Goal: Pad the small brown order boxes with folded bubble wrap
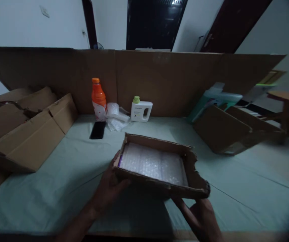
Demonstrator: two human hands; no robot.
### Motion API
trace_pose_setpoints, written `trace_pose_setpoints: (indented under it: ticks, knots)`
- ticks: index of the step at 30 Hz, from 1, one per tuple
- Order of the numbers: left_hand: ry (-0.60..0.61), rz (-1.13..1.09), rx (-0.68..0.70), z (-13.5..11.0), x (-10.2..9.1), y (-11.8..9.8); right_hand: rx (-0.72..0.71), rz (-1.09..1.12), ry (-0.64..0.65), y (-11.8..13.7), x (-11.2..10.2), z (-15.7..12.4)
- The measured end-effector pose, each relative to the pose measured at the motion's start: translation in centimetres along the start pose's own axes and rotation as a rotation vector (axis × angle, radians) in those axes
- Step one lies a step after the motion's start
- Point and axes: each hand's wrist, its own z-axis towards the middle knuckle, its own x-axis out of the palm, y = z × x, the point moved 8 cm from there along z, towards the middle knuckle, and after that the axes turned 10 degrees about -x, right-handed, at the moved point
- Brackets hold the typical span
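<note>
Between my two hands is a small open cardboard box [144, 178], tilted so that its inside faces me. Bubble-wrapped contents [154, 161] fill most of it, with a thin purple edge showing at the left. My left hand [109, 183] grips the box's left end, its thumb along the near wall. At the near right corner, my right hand [201, 213] holds the box from below; some of its fingers are hidden under the cardboard. The box's right wall has a ragged, torn rim.
Behind the box stand an orange bottle [99, 97], crumpled bubble wrap [116, 117] and a white jug [141, 111]. A black phone [98, 130] lies nearby. Large cardboard boxes [33, 144] sit left; another box [222, 131] with teal bottles [210, 99] leans right. A cardboard panel [167, 84] closes the back.
</note>
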Motion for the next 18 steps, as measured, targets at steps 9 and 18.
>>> trace_pose_setpoints:
  ticks: [9,18]
  knots:
    - [-0.164,0.099,-0.176,-3.1,-3.6,3.0,-0.044,0.449,0.25,-1.2,2.4,2.4]
    - [-0.183,0.107,-0.218,-2.3,-0.5,2.5,-0.11,0.635,0.198,-2.1,3.1,4.1]
